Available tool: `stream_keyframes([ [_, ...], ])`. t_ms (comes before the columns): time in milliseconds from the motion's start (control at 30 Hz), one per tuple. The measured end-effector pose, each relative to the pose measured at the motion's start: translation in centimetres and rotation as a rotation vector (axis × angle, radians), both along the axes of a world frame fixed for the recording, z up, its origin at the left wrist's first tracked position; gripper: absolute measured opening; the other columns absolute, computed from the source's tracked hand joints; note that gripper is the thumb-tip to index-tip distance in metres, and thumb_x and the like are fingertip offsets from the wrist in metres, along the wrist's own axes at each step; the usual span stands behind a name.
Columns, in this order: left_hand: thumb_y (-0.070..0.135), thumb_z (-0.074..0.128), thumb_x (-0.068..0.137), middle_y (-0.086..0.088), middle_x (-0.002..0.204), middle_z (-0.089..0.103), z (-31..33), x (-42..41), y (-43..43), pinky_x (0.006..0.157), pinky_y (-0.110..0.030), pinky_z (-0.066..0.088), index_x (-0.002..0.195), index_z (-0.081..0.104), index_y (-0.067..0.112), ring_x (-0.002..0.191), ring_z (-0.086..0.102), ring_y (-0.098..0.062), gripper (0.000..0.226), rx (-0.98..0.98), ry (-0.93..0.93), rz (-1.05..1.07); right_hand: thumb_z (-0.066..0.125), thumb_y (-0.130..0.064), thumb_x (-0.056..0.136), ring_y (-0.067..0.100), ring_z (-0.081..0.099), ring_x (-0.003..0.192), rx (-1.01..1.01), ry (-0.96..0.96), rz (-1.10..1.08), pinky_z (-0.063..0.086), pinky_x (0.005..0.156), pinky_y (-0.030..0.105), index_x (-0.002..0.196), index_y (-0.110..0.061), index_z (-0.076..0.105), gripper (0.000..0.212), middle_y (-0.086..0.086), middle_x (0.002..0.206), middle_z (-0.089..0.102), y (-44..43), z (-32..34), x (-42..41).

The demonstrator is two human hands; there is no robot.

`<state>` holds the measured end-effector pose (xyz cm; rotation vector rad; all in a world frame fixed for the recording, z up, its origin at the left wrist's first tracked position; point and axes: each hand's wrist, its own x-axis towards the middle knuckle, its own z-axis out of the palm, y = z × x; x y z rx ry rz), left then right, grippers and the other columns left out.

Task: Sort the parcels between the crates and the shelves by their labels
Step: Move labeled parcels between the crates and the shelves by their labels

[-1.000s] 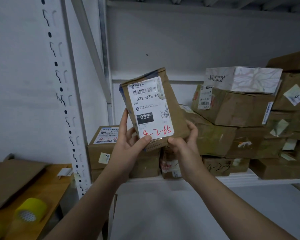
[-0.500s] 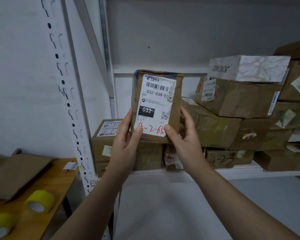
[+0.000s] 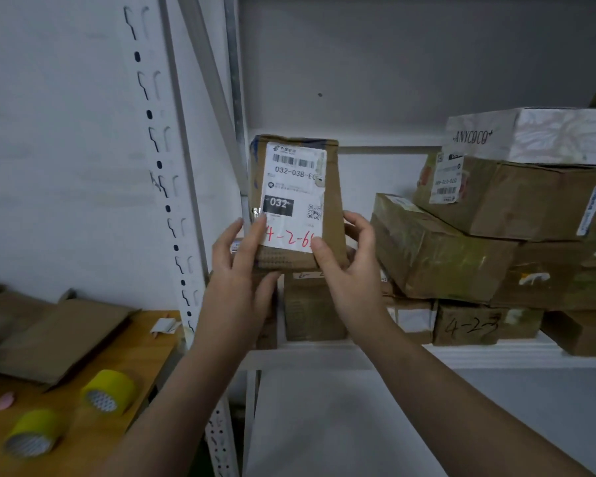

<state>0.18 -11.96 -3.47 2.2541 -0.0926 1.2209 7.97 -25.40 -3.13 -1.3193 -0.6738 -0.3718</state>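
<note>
From the head view, we've got the small brown cardboard parcel with the white shipping label (image 3: 295, 201) standing upright at the left end of the white metal shelf (image 3: 496, 352), label side square to us. That makes sense, since the printed 032 and the red handwritten code starting 4-2-6 are what decide where it goes. Our left hand (image 3: 236, 270) pinches the lower left edge, thumb laid on the label face and fingers behind. Our right hand (image 3: 351, 270) clamps the lower right corner the same way, thumb just covering the end of the red code. We grip it low so the top of the label stays readable. The parcel's bottom edge sits right at the top of the low brown cartons (image 3: 312, 311) beneath it, though we cannot tell whether it is resting on them or just above. To the right a tilted brown carton (image 3: 437, 249) leans under the white ANYCOCO box (image 3: 547, 136), and a carton marked 4-2-3 (image 3: 468, 325) sits lower down, so this shelf looks like the 4-2 group and our parcel likely belongs here. Over on the left, two yellow tape rolls (image 3: 109, 392) lie on the orange wooden table (image 3: 83, 425).
</note>
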Motion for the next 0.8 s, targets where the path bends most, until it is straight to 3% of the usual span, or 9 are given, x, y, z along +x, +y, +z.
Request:
stream_keyframes([
  [100, 0.011, 0.061, 0.089, -0.009, 0.151, 0.025, 0.9, -0.6, 2.2, 0.082, -0.034, 0.05, 0.139, 0.042, 0.025, 0.119, 0.049, -0.02, 0.055, 0.125, -0.002, 0.167, 0.064, -0.02, 0.09, -0.002, 0.05, 0.119, -0.107, -0.007, 0.001, 0.05, 0.09, 0.018, 0.141, -0.029, 0.034, 0.06, -0.009, 0.134, 0.047, 2.5, 0.3, -0.2],
  [167, 0.011, 0.06, 0.09, -0.013, 0.146, 0.031, 1.4, -0.7, 3.4, 0.076, -0.035, 0.051, 0.134, 0.048, 0.017, 0.113, 0.055, -0.028, 0.046, 0.181, 0.011, 0.215, 0.062, -0.018, 0.091, -0.016, 0.044, 0.113, -0.108, -0.011, -0.024, 0.046, 0.084, 0.006, 0.14, -0.027, 0.036, 0.057, -0.011, 0.13, 0.04, 4.2, 0.2, -0.3],
  [233, 0.016, 0.057, 0.092, -0.012, 0.144, 0.033, 1.8, -0.4, 4.4, 0.075, -0.033, 0.05, 0.134, 0.048, 0.018, 0.11, 0.056, -0.028, 0.042, 0.217, 0.064, 0.256, 0.059, -0.019, 0.093, -0.022, 0.044, 0.107, -0.087, -0.006, -0.042, 0.045, 0.077, 0.003, 0.134, -0.026, 0.042, 0.045, -0.01, 0.126, 0.038, 5.5, -0.1, -0.3],
  [367, 0.016, 0.057, 0.091, -0.015, 0.139, 0.044, 1.9, 0.5, 5.5, 0.095, -0.047, 0.044, 0.135, 0.049, 0.015, 0.12, 0.048, -0.036, 0.044, 0.271, 0.205, 0.315, 0.055, -0.025, 0.096, -0.015, 0.043, 0.101, -0.277, -0.02, -0.127, 0.042, 0.091, 0.007, 0.134, -0.025, 0.047, 0.039, -0.008, 0.127, 0.041, 6.8, -1.2, 0.6],
  [467, 0.019, 0.064, 0.085, -0.015, 0.136, 0.048, 1.2, 1.0, 5.9, 0.099, -0.049, 0.029, 0.139, 0.046, 0.013, 0.125, 0.04, -0.038, 0.057, 0.535, 0.257, 0.476, 0.052, -0.02, 0.097, -0.008, 0.038, 0.108, -0.386, -0.039, -0.143, 0.029, 0.089, -0.003, 0.144, -0.026, 0.038, 0.049, -0.006, 0.133, 0.042, 7.2, -1.6, 1.3],
  [567, 0.015, 0.068, 0.081, -0.015, 0.128, 0.056, 1.4, 1.5, 6.1, 0.096, -0.051, 0.032, 0.134, 0.05, 0.011, 0.12, 0.047, -0.038, 0.057, 0.576, 0.226, 0.506, 0.049, -0.019, 0.098, 0.005, 0.047, 0.117, -0.384, 0.013, -0.128, 0.04, 0.096, 0.018, 0.149, -0.027, 0.027, 0.056, -0.008, 0.134, 0.047, 7.7, -1.3, 1.9],
  [667, 0.018, 0.063, 0.084, -0.012, 0.129, 0.056, 1.5, 1.9, 6.5, 0.1, -0.05, 0.028, 0.135, 0.049, 0.015, 0.121, 0.049, -0.033, 0.053, 0.638, 0.231, 0.49, 0.05, -0.019, 0.098, 0.012, 0.059, 0.106, -0.404, 0.044, -0.142, 0.051, 0.089, 0.031, 0.145, -0.025, 0.029, 0.052, -0.008, 0.12, 0.057, 8.2, -0.8, 2.1],
  [800, 0.02, 0.062, 0.086, -0.012, 0.135, 0.052, 1.3, 2.1, 6.6, 0.104, -0.05, 0.025, 0.138, 0.048, 0.016, 0.127, 0.045, -0.032, 0.054, 0.632, 0.225, 0.472, 0.052, -0.021, 0.097, 0.014, 0.052, 0.121, -0.474, 0.074, -0.019, 0.047, 0.1, 0.037, 0.148, -0.027, 0.026, 0.058, -0.004, 0.135, 0.053, 7.1, -0.9, 2.6],
])
